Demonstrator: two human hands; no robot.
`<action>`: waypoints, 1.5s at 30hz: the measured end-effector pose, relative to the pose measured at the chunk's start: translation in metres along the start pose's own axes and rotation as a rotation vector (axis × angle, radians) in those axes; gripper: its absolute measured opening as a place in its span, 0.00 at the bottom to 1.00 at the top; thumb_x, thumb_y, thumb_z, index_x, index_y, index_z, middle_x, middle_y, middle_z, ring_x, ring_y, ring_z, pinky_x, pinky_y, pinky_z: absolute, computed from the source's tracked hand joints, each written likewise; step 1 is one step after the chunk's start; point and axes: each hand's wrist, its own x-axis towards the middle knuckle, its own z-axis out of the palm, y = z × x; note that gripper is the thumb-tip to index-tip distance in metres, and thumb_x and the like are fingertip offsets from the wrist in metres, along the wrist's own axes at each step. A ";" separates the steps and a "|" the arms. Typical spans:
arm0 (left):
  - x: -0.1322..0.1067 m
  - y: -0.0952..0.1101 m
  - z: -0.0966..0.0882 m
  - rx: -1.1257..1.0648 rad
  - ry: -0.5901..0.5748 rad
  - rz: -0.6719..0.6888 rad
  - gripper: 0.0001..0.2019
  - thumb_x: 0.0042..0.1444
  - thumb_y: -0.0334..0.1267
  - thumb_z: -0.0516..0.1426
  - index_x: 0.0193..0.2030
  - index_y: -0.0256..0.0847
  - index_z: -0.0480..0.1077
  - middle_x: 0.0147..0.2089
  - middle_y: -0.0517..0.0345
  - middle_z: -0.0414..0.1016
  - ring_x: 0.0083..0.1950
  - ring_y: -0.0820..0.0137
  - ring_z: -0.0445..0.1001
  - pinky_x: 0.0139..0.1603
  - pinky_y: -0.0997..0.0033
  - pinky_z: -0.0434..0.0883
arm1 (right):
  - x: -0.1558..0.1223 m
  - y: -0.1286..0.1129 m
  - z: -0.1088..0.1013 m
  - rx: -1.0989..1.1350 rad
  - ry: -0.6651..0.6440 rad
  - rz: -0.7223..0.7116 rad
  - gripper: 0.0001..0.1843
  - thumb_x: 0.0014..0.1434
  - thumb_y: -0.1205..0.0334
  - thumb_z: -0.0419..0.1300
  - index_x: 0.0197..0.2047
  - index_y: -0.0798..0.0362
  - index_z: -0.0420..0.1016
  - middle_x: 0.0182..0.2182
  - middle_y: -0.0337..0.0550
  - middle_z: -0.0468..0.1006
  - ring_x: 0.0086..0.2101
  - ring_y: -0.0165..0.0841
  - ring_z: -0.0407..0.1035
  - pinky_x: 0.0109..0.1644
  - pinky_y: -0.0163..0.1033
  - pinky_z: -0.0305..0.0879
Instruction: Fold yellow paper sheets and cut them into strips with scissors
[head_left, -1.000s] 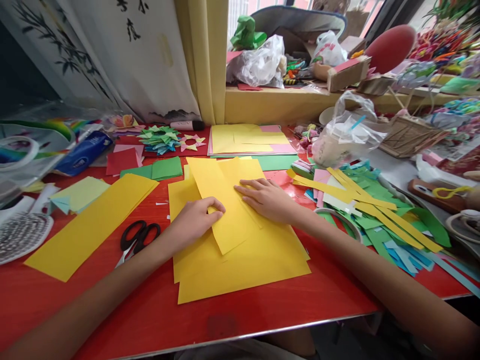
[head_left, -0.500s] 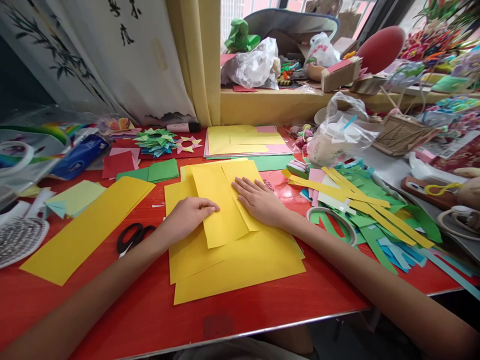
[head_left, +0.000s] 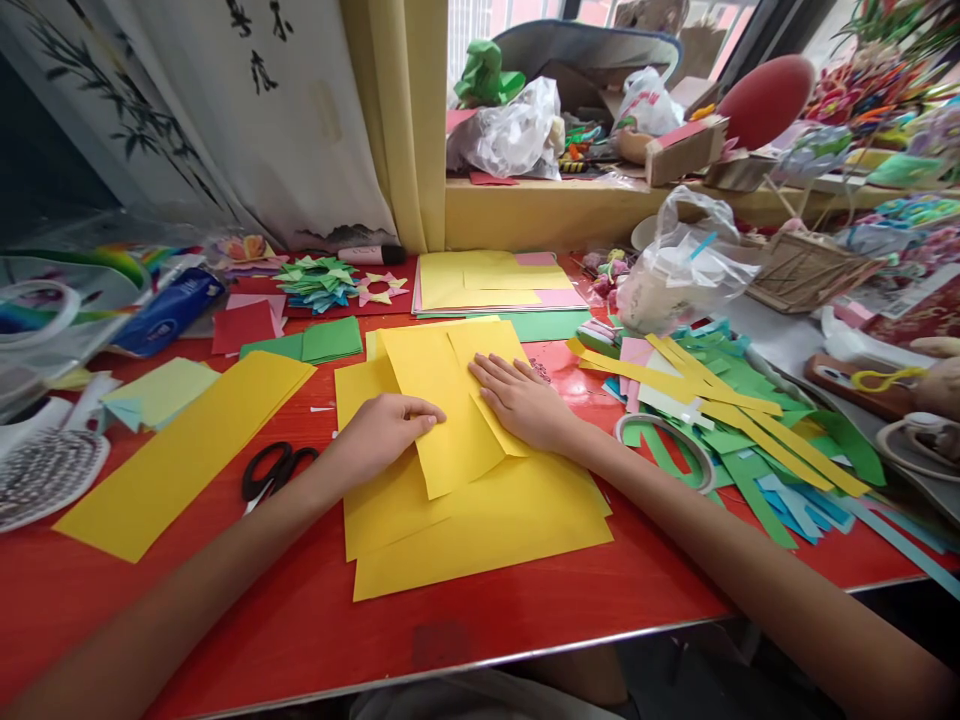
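Note:
A yellow sheet of paper [head_left: 457, 465] with a folded-over right part lies on a pile of larger yellow sheets [head_left: 487, 560]. My left hand [head_left: 386, 435] is closed at the sheet's left edge, thumb and forefinger pinching it; the other fingers are curled and partly hidden. Flat on the folded part rests my right hand [head_left: 521, 400], open, its fingers stretched out towards the upper left. Black-handled scissors [head_left: 274, 470] lie beside my left forearm, which partly covers their blades.
Long yellow strips [head_left: 180, 450] lie to the left. At the right, a roll of tape [head_left: 701, 462] sits among green, blue and yellow paper scraps [head_left: 757, 455]. Behind are a paper stack [head_left: 450, 275], folded paper stars [head_left: 315, 282] and a cup in a plastic bag [head_left: 667, 285].
The folded part's lower edge has shifted slightly right under my right hand. My left hand keeps its pinch at the left edge. The whole view has shifted a little.

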 end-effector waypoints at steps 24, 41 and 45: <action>-0.002 0.000 -0.001 0.026 -0.014 -0.040 0.13 0.48 0.44 0.53 0.36 0.45 0.74 0.45 0.60 0.75 0.50 0.63 0.69 0.51 0.67 0.63 | 0.000 0.003 0.000 0.008 0.017 -0.020 0.26 0.63 0.56 0.34 0.62 0.53 0.49 0.62 0.41 0.48 0.60 0.36 0.42 0.61 0.48 0.41; -0.005 0.003 -0.002 0.188 -0.009 -0.032 0.13 0.50 0.46 0.49 0.37 0.44 0.69 0.35 0.61 0.73 0.34 0.66 0.69 0.35 0.70 0.62 | -0.018 -0.003 -0.008 0.061 -0.069 -0.089 0.30 0.62 0.48 0.34 0.63 0.52 0.47 0.62 0.42 0.45 0.60 0.36 0.40 0.62 0.48 0.38; -0.004 0.002 -0.002 0.188 -0.022 -0.045 0.12 0.49 0.46 0.50 0.35 0.44 0.69 0.34 0.61 0.73 0.36 0.66 0.69 0.36 0.70 0.61 | -0.018 -0.002 -0.009 0.074 -0.085 -0.088 0.30 0.62 0.46 0.33 0.63 0.50 0.46 0.63 0.41 0.44 0.61 0.36 0.39 0.62 0.48 0.38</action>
